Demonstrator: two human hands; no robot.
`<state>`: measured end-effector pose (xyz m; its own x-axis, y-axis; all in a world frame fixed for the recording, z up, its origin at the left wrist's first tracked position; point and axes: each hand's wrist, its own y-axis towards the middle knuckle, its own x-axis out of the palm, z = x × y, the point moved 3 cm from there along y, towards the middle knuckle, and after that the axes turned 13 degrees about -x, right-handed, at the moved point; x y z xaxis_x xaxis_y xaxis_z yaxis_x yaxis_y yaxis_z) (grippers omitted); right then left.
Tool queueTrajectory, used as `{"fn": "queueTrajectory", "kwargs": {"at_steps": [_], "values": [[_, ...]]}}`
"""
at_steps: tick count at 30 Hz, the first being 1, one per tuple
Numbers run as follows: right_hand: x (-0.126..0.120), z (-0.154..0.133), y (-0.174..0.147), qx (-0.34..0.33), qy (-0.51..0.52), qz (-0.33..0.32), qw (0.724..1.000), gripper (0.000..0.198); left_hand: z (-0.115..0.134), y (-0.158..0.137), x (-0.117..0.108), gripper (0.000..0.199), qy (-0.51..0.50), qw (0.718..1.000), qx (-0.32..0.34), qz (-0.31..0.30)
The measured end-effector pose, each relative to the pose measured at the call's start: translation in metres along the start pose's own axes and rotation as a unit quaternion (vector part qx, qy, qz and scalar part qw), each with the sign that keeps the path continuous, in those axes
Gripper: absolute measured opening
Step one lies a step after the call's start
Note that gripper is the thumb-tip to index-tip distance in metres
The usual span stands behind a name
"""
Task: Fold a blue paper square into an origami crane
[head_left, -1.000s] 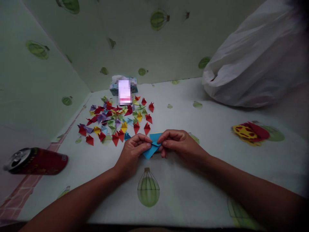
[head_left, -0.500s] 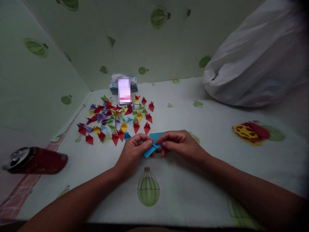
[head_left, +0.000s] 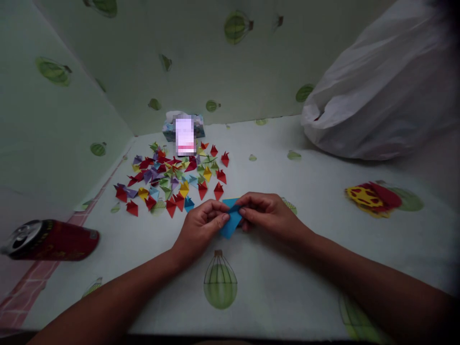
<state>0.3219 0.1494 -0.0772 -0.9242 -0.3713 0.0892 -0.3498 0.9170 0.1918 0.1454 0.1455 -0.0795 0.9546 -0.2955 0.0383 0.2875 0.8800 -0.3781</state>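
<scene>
A blue sheet of origami paper (head_left: 230, 224), partly folded, is held above the table between my two hands. My left hand (head_left: 205, 221) pinches its left side between thumb and fingers. With thumb and fingertips closed, my right hand (head_left: 264, 211) grips its upper right side. A downward point shows below the fingers, and a thin yellow edge shows at the top. Just beyond my left hand lie several small folded paper cranes (head_left: 170, 206) in red, yellow, green, purple and blue.
A red drink can (head_left: 53, 239) stands at the left. At the back, a lit phone (head_left: 185, 136) leans against a tissue box (head_left: 168, 130). To the right are a large white plastic bag (head_left: 362, 105) and a red and yellow flat item (head_left: 373, 197). Patterned walls rise behind and left.
The blue paper's lower flap has changed shape: a slanted strip sticking out to the lower left is now a wider downward point. Both hands stay in nearly the same place.
</scene>
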Motion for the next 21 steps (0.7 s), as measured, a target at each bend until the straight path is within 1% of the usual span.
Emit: {"fn": "queueTrajectory", "kwargs": {"at_steps": [2, 5, 9, 13, 17, 19, 21], "values": [[0.001, 0.001, 0.000, 0.008, 0.014, -0.002, 1.000, 0.010, 0.001, 0.000, 0.000, 0.023, 0.007, 1.000, -0.002, 0.003], [0.002, 0.003, 0.000, 0.022, 0.037, 0.000, 0.999, 0.016, 0.001, 0.000, 0.000, 0.021, -0.010, 1.000, -0.009, -0.008], [0.003, 0.002, 0.000, 0.017, 0.068, 0.003, 0.998, 0.012, -0.002, 0.000, 0.001, 0.018, -0.056, 0.998, -0.019, -0.019], [0.004, 0.001, -0.001, 0.013, 0.081, 0.013, 0.997, 0.010, -0.008, 0.000, 0.003, 0.021, -0.106, 0.993, -0.040, -0.040], [0.004, 0.001, 0.000, 0.025, 0.068, 0.004, 0.997, 0.012, -0.009, 0.000, 0.002, 0.022, -0.078, 0.996, -0.030, -0.027], [0.005, 0.001, 0.000, 0.028, 0.072, 0.000, 0.997, 0.011, -0.008, -0.001, 0.001, 0.021, -0.064, 0.997, -0.023, -0.023], [0.005, 0.001, -0.001, 0.022, 0.085, 0.009, 0.996, 0.008, -0.007, -0.001, 0.001, 0.019, -0.078, 0.996, -0.027, -0.033]]}}
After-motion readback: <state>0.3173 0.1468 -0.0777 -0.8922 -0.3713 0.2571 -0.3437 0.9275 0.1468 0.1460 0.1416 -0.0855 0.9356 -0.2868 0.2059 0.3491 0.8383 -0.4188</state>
